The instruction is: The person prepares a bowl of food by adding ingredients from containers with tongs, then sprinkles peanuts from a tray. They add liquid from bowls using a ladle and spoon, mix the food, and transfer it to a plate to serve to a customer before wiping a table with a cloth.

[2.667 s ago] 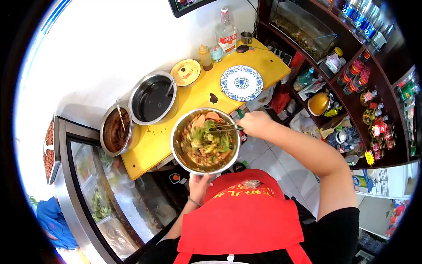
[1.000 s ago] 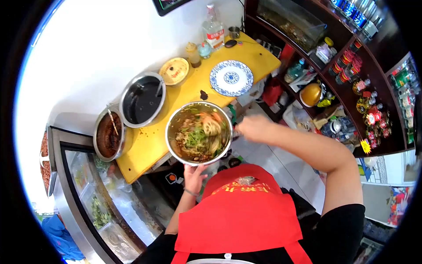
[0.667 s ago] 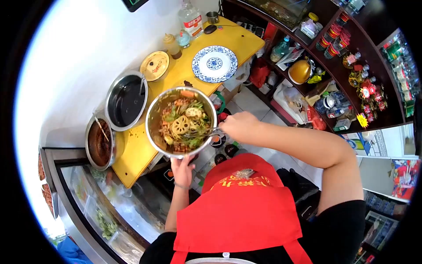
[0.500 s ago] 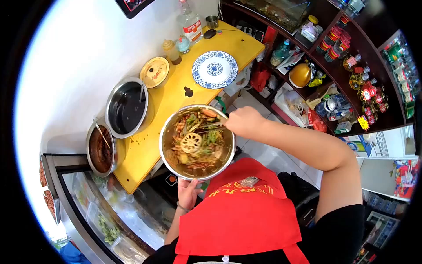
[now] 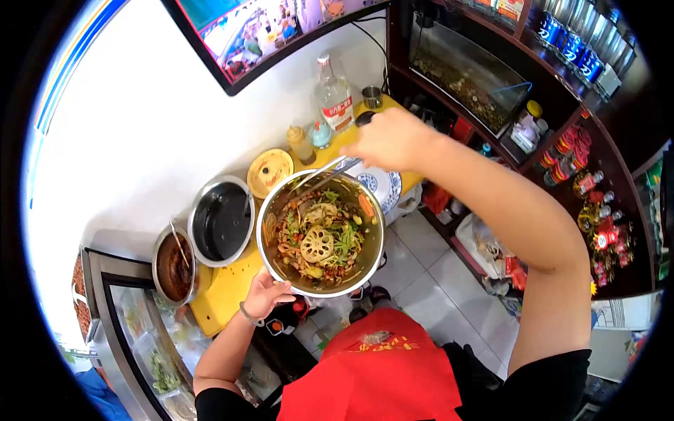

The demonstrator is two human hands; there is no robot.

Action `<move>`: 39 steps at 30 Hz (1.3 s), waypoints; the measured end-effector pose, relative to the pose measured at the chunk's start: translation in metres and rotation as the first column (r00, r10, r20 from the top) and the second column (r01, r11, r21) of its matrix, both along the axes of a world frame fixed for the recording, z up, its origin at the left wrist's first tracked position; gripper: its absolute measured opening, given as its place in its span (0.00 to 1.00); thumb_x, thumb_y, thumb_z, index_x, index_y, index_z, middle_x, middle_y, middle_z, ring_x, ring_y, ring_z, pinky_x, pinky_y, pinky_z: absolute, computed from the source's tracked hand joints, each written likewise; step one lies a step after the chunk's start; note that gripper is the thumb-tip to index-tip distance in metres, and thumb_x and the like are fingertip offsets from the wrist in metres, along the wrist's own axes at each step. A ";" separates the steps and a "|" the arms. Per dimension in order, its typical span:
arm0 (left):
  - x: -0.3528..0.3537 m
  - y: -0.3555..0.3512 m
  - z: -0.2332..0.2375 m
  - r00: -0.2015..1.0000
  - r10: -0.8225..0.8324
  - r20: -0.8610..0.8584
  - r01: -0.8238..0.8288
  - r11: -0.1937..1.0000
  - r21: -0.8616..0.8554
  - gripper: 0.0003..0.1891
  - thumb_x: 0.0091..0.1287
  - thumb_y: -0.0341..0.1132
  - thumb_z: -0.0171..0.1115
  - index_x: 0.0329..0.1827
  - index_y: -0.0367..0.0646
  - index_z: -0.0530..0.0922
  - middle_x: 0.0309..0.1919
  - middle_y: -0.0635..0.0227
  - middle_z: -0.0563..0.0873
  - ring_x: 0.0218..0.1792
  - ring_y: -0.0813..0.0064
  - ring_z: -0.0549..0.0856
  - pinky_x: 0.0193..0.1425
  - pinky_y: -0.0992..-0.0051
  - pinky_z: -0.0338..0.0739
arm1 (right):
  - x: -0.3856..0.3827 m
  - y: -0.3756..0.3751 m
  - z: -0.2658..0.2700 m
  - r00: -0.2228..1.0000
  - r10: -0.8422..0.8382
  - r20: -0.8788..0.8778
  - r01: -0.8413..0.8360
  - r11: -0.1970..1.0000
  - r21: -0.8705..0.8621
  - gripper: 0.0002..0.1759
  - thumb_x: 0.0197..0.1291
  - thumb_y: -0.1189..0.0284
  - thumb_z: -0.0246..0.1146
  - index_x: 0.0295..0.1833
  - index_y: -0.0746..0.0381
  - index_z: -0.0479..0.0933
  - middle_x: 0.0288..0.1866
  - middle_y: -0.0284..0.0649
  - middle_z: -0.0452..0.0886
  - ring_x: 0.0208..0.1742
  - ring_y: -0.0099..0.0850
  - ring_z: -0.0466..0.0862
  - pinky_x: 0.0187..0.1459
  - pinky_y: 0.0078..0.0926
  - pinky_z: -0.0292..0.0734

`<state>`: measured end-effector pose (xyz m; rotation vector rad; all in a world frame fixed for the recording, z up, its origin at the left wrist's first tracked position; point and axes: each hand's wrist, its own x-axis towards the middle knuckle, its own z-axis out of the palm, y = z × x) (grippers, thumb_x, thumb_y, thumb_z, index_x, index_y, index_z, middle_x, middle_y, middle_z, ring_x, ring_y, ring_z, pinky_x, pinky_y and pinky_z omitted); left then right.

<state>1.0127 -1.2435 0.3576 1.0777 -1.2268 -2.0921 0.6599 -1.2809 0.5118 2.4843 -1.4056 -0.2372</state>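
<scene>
My left hand (image 5: 269, 295) grips the lower left rim of a steel mixing bowl (image 5: 375, 263), its fingers partly under the bowl. The bowl tilts toward me and holds mixed food: lotus root slices (image 5: 317, 243), green leaves, peanuts and other pieces in brown sauce. Above the far rim, my right hand (image 5: 386, 140) is closed round a pair of metal tongs (image 5: 324, 172), whose ends reach down inside the bowl's far left side. Partly hidden behind the bowl lies a blue-and-white plate (image 5: 390, 189) on the yellow table (image 5: 228, 288).
Left of the bowl stand a pot of dark liquid (image 5: 223, 224) and a pot of reddish-brown sauce (image 5: 175, 266) with a utensil in it. A yellow enamel dish (image 5: 270, 173), squeeze bottle (image 5: 302, 145) and large clear bottle (image 5: 334, 98) line the wall. Shelves (image 5: 519, 168) stand right.
The view has tilted up, showing the wall screen. My right hand has lifted the tongs from the food's middle toward the far rim. The bowl has moved over the table's edge, covering part of the plate.
</scene>
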 end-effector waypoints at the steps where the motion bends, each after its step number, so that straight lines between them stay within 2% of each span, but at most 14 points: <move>1: -0.009 -0.005 0.004 1.000 0.002 0.006 -0.002 1.000 -0.005 0.22 0.58 0.20 0.55 0.56 0.41 0.65 0.45 0.61 0.79 0.40 0.69 0.83 0.35 0.75 0.84 | -0.020 -0.010 -0.005 1.000 -0.010 -0.007 0.011 1.000 0.007 0.15 0.54 0.64 0.57 0.49 0.46 0.75 0.25 0.40 0.79 0.28 0.38 0.82 0.27 0.34 0.76; 6: -0.055 -0.026 -0.005 0.975 0.222 -0.032 -0.224 0.955 -0.196 0.26 0.58 0.19 0.54 0.60 0.43 0.61 0.50 0.62 0.75 0.44 0.69 0.81 0.38 0.74 0.84 | -0.082 0.005 -0.110 0.916 -0.241 0.320 0.188 0.964 0.189 0.18 0.53 0.62 0.57 0.51 0.50 0.74 0.22 0.44 0.78 0.26 0.42 0.81 0.27 0.41 0.76; 9: -0.074 -0.037 -0.030 0.964 0.266 -0.018 -0.259 0.918 -0.300 0.22 0.59 0.18 0.54 0.56 0.44 0.65 0.49 0.65 0.75 0.42 0.71 0.81 0.36 0.77 0.84 | -0.075 0.017 -0.108 0.866 -0.375 0.331 0.283 0.913 0.295 0.18 0.52 0.65 0.59 0.51 0.54 0.74 0.28 0.46 0.80 0.30 0.44 0.81 0.30 0.41 0.76; 10: -0.080 -0.041 -0.033 0.962 0.274 -0.017 -0.266 0.915 -0.302 0.22 0.59 0.19 0.54 0.56 0.44 0.65 0.49 0.66 0.75 0.41 0.71 0.82 0.36 0.77 0.84 | -0.073 0.014 -0.111 0.868 -0.369 0.332 0.271 0.912 0.307 0.18 0.52 0.65 0.59 0.51 0.54 0.74 0.28 0.46 0.80 0.30 0.44 0.81 0.30 0.41 0.76; 12: -0.093 -0.043 -0.038 0.956 0.291 -0.030 -0.289 0.926 -0.243 0.19 0.58 0.19 0.56 0.52 0.42 0.66 0.49 0.65 0.75 0.40 0.71 0.82 0.35 0.78 0.83 | -0.070 0.006 -0.117 0.724 -0.322 0.609 0.267 0.946 0.183 0.20 0.52 0.64 0.59 0.52 0.55 0.73 0.27 0.47 0.79 0.29 0.45 0.81 0.30 0.40 0.76; 16: -0.109 -0.047 -0.043 0.955 0.293 -0.034 -0.295 0.941 -0.166 0.19 0.59 0.20 0.55 0.52 0.44 0.66 0.48 0.65 0.76 0.40 0.70 0.83 0.33 0.79 0.83 | -0.040 0.005 -0.123 0.587 -0.278 0.760 0.201 0.960 0.195 0.22 0.53 0.63 0.59 0.55 0.54 0.72 0.26 0.47 0.79 0.28 0.45 0.80 0.32 0.40 0.77; 21: -0.119 -0.049 -0.041 0.957 0.287 -0.048 -0.290 0.952 -0.098 0.17 0.60 0.21 0.54 0.52 0.45 0.66 0.47 0.65 0.76 0.40 0.68 0.83 0.31 0.79 0.83 | -0.030 0.028 -0.144 0.700 -0.259 0.666 0.161 0.965 0.207 0.22 0.54 0.64 0.58 0.56 0.53 0.71 0.22 0.45 0.78 0.23 0.40 0.80 0.25 0.37 0.77; 23: -0.117 -0.051 -0.044 0.958 0.283 -0.048 -0.287 0.952 -0.104 0.17 0.60 0.21 0.54 0.51 0.46 0.66 0.47 0.65 0.77 0.39 0.68 0.83 0.31 0.79 0.82 | -0.032 0.038 -0.144 0.838 -0.194 0.510 0.103 0.974 0.201 0.21 0.54 0.63 0.59 0.55 0.52 0.71 0.24 0.41 0.78 0.25 0.39 0.81 0.25 0.35 0.76; 26: -0.115 -0.054 -0.048 0.954 0.294 -0.055 -0.298 0.950 -0.088 0.17 0.60 0.21 0.54 0.50 0.47 0.67 0.45 0.65 0.78 0.39 0.70 0.83 0.32 0.78 0.82 | -0.044 0.043 -0.136 0.901 -0.186 0.392 0.123 0.976 0.182 0.21 0.54 0.63 0.59 0.55 0.51 0.71 0.22 0.41 0.78 0.23 0.37 0.81 0.24 0.33 0.76; 30: -0.122 -0.062 -0.049 0.964 0.267 -0.015 -0.265 0.950 -0.165 0.17 0.59 0.21 0.55 0.51 0.47 0.67 0.44 0.67 0.78 0.37 0.73 0.82 0.35 0.77 0.81 | -0.034 0.049 -0.123 0.857 -0.239 0.457 0.128 0.957 0.260 0.20 0.51 0.64 0.59 0.53 0.50 0.71 0.20 0.40 0.77 0.22 0.39 0.80 0.23 0.34 0.76; 32: -0.128 -0.062 -0.042 0.959 0.280 -0.029 -0.281 0.943 -0.181 0.16 0.60 0.23 0.55 0.50 0.48 0.69 0.41 0.68 0.80 0.35 0.72 0.83 0.34 0.77 0.82 | -0.040 0.048 -0.146 0.883 -0.190 0.429 0.117 0.974 0.191 0.20 0.50 0.65 0.60 0.52 0.49 0.72 0.21 0.41 0.77 0.22 0.40 0.80 0.24 0.36 0.76; 36: -0.131 -0.068 -0.061 0.958 0.286 0.024 -0.271 0.929 -0.253 0.18 0.60 0.21 0.55 0.51 0.48 0.67 0.45 0.69 0.78 0.38 0.73 0.82 0.38 0.76 0.81 | -0.062 0.042 -0.137 0.833 -0.304 0.461 0.146 0.926 0.348 0.19 0.50 0.65 0.61 0.51 0.49 0.75 0.25 0.44 0.78 0.27 0.42 0.81 0.29 0.38 0.77; 38: -0.137 -0.071 -0.062 0.962 0.270 0.045 -0.250 0.934 -0.255 0.19 0.59 0.21 0.56 0.51 0.46 0.66 0.47 0.68 0.75 0.41 0.72 0.81 0.40 0.74 0.81 | -0.075 0.036 -0.141 0.567 -0.351 0.745 0.160 0.934 0.319 0.23 0.50 0.63 0.62 0.55 0.48 0.73 0.25 0.48 0.77 0.30 0.46 0.80 0.33 0.38 0.76; 39: -0.141 -0.072 -0.065 0.966 0.257 0.037 -0.235 0.924 -0.300 0.19 0.59 0.20 0.56 0.51 0.45 0.66 0.48 0.69 0.75 0.41 0.72 0.80 0.41 0.75 0.81 | -0.074 0.026 -0.141 0.513 -0.458 0.726 0.212 0.887 0.410 0.26 0.51 0.60 0.62 0.58 0.47 0.70 0.27 0.52 0.77 0.32 0.49 0.79 0.37 0.39 0.75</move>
